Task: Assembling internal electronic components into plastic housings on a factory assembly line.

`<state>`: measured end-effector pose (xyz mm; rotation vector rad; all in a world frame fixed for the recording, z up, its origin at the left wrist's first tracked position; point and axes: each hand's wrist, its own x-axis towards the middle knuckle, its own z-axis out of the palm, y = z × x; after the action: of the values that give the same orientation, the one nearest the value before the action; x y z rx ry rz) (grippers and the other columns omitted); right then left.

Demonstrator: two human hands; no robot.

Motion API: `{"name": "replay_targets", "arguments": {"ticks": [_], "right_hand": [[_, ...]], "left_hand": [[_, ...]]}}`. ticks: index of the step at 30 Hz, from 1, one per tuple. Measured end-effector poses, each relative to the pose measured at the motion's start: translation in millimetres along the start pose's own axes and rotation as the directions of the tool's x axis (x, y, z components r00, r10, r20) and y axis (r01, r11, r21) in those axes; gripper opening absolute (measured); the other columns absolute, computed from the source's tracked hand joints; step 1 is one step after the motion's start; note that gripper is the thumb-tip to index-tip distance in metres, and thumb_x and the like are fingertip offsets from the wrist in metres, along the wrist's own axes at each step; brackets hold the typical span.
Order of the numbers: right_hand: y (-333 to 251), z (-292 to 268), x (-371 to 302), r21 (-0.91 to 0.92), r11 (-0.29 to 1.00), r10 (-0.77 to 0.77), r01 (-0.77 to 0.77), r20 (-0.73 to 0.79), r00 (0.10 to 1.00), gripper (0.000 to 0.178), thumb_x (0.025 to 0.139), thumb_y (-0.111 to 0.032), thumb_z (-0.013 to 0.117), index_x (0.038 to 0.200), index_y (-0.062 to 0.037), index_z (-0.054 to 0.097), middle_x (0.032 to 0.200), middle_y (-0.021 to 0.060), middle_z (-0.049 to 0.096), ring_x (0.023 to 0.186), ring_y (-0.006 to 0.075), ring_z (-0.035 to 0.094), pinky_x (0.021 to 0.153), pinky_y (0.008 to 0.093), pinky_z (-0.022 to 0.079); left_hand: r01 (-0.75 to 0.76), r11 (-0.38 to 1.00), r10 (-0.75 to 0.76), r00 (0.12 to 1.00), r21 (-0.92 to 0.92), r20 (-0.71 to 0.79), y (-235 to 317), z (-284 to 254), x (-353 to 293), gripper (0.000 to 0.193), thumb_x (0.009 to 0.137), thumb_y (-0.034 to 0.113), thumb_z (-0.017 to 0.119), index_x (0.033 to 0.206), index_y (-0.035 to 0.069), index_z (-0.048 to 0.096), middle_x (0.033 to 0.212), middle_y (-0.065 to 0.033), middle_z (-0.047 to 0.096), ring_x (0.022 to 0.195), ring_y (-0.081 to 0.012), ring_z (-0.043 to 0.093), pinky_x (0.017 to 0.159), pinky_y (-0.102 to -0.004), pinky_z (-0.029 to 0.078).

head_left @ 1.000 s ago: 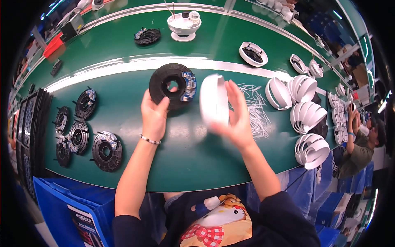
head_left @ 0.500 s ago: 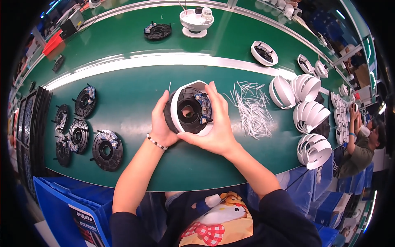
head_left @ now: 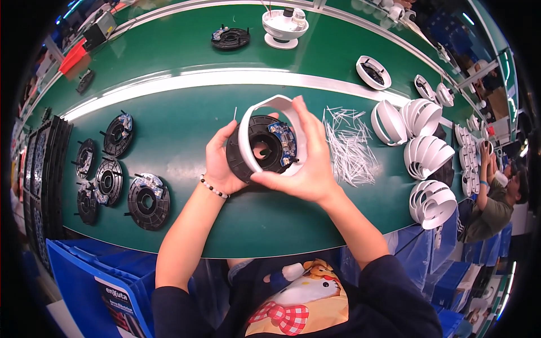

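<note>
My left hand [head_left: 223,163] is closed on the rim of a black round plastic base [head_left: 239,160], which has a hole in its middle and a blue circuit board [head_left: 283,142] along its right side. In my right hand [head_left: 313,155], a white ring-shaped cover [head_left: 244,141] is gripped between thumb and fingers. The ring stands tilted in front of the base, and the board shows through it. Whether the two parts touch is unclear. A thin white strip [head_left: 235,113] sticks up by my left fingertips.
Several black bases with boards [head_left: 148,201] lie at left. To the right are a heap of thin white strips [head_left: 352,149] and stacked white rings [head_left: 428,158]. A white bowl [head_left: 282,28] holding bottles stands beyond the pale rail [head_left: 186,80]. Blue bins [head_left: 84,270] sit below the near edge.
My right hand has drawn the white ring up and to the right, so more of the black base shows. Things beyond the pale rail have shifted right.
</note>
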<state>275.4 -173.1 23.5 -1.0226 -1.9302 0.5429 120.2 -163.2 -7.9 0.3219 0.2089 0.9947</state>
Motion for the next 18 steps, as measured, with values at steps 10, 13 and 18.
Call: {"name": "replay_targets", "arguments": {"ticks": [10,13,18], "right_hand": [[-8.0,23.2,-21.0,-0.148,0.988,0.050,-0.044,0.035,0.998,0.109,0.051,-0.035,0.080,0.132,0.0007,0.016,0.136,0.0259,0.015,0.123,0.0378,0.018,0.098,0.0461,0.026],[-6.8,20.6,-17.6,-0.156,0.988,0.031,-0.024,0.043,0.999,0.110,0.050,-0.036,0.080,0.132,0.0013,0.017,0.135,0.0255,0.017,0.121,0.0380,0.021,0.097,0.0466,0.027],[-9.7,10.1,2.3,-0.231,0.968,-0.061,0.101,0.173,0.983,0.110,0.047,-0.040,0.080,0.129,0.0029,0.022,0.133,0.0259,0.023,0.116,0.0390,0.028,0.095,0.0459,0.029]], "left_hand": [[-0.141,0.990,0.141,0.990,-0.013,0.019,-10.3,-12.2,-1.2,0.050,0.087,0.037,0.026,0.113,0.001,0.049,0.108,-0.0127,0.055,0.097,-0.0238,0.054,0.085,-0.0365,0.044],[-0.139,0.990,0.139,0.990,-0.017,0.010,-10.7,-1.2,-1.7,0.063,0.086,0.051,0.023,0.115,0.001,0.047,0.110,-0.0131,0.053,0.099,-0.0244,0.053,0.086,-0.0366,0.044],[-0.086,0.996,0.085,0.996,-0.003,-0.022,-0.5,-4.3,-7.2,0.082,0.079,0.070,0.018,0.119,0.003,0.043,0.115,-0.0133,0.050,0.103,-0.0249,0.050,0.088,-0.0388,0.043]]}}
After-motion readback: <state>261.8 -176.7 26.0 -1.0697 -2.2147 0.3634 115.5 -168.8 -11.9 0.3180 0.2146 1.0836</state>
